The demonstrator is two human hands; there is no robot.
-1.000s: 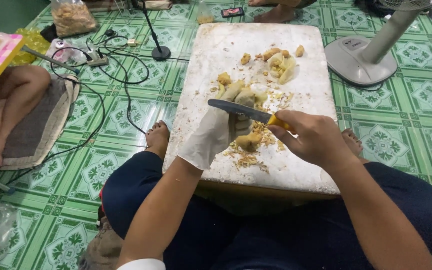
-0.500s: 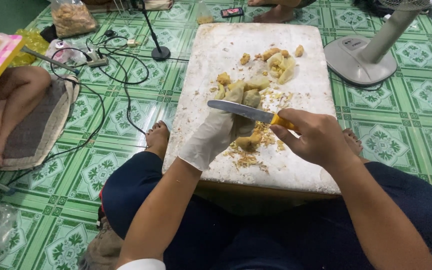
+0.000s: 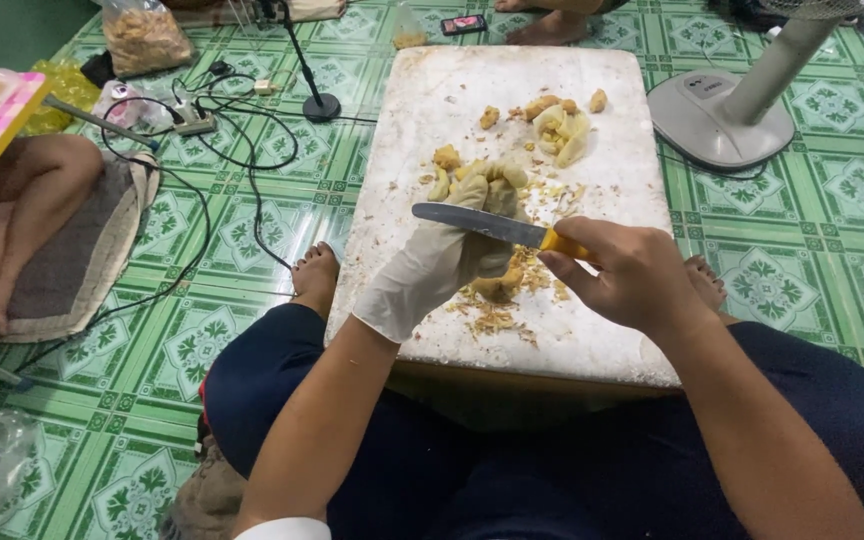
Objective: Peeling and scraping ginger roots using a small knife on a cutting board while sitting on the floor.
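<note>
Gloved left hand [image 3: 439, 262] grips a yellowish piece [image 3: 500, 283] on the white board [image 3: 432, 110]; bare right hand [image 3: 624, 272] clasps a knife [image 3: 482, 226] just above; blade could slip into glove.

A fan base [image 3: 717, 115] and tangled cables [image 3: 222, 150] lie on green floor tiles [image 3: 832, 200]

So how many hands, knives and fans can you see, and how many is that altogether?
Hands: 2, a gloved left hand and a bare right hand
Knives: 1, a yellow-handled knife
Fans: 1, a grey fan base
Total: 4
</note>
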